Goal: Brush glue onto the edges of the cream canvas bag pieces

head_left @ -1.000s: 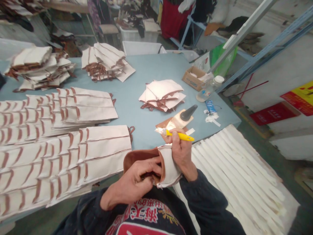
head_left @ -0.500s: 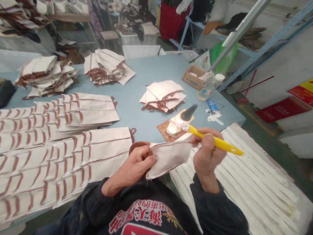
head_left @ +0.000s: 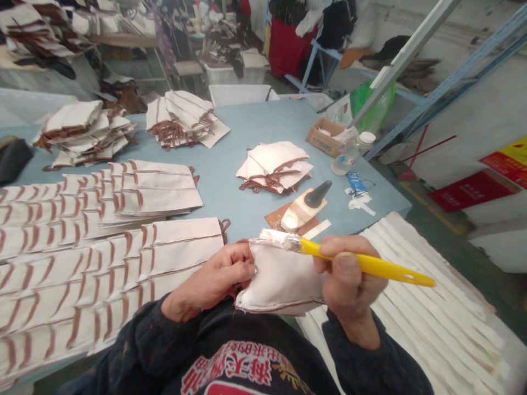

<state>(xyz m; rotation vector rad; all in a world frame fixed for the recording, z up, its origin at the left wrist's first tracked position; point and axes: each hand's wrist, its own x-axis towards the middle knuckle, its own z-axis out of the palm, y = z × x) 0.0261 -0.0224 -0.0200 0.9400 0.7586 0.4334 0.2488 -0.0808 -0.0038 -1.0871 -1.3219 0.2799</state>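
My left hand grips the left end of a cream fabric pouch with brown trim, held in front of my chest. My right hand is closed around a yellow-handled brush. The brush's white, glue-laden bristles lie along the pouch's top edge. Just beyond on the blue table rests a glue bottle with a dark cone cap on a brown scrap.
Rows of overlapped cream pieces with brown strips fill the table's left. Stacks of finished pouches lie farther back. A cardboard box and plastic bottle stand at the right edge. White strips lie at my right.
The pouch was turned and flattened between my hands. My right hand swung the brush round, so its bristles now rest on the pouch's top edge.
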